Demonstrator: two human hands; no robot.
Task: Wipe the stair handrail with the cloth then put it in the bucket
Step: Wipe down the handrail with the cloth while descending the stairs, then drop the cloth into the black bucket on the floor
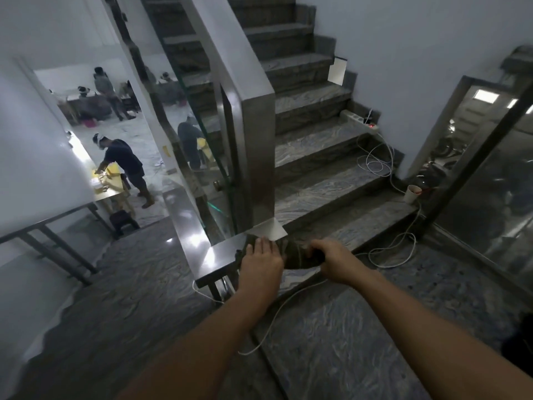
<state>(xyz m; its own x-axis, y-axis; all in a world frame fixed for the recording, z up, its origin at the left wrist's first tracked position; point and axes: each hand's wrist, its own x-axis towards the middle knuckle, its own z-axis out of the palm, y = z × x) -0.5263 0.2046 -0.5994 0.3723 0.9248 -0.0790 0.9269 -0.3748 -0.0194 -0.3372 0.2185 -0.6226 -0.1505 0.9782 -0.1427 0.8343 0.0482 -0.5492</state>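
A dark, crumpled cloth (297, 254) lies on the near end of the steel stair handrail (219, 255), where the rail turns at the corner. My left hand (261, 255) rests flat on the cloth's left part, fingers stretched out together. My right hand (328, 258) grips the cloth's right end, which hangs past the rail's edge. From the corner the handrail (230, 53) climbs along a glass panel beside the marble stairs. No bucket is in view.
White cables (383, 168) trail down the steps from a power strip (359, 119) and across the floor below my arms. A paper cup (412, 193) stands on the bottom step. A glass door (490, 183) is at right. Below left, several people work at tables.
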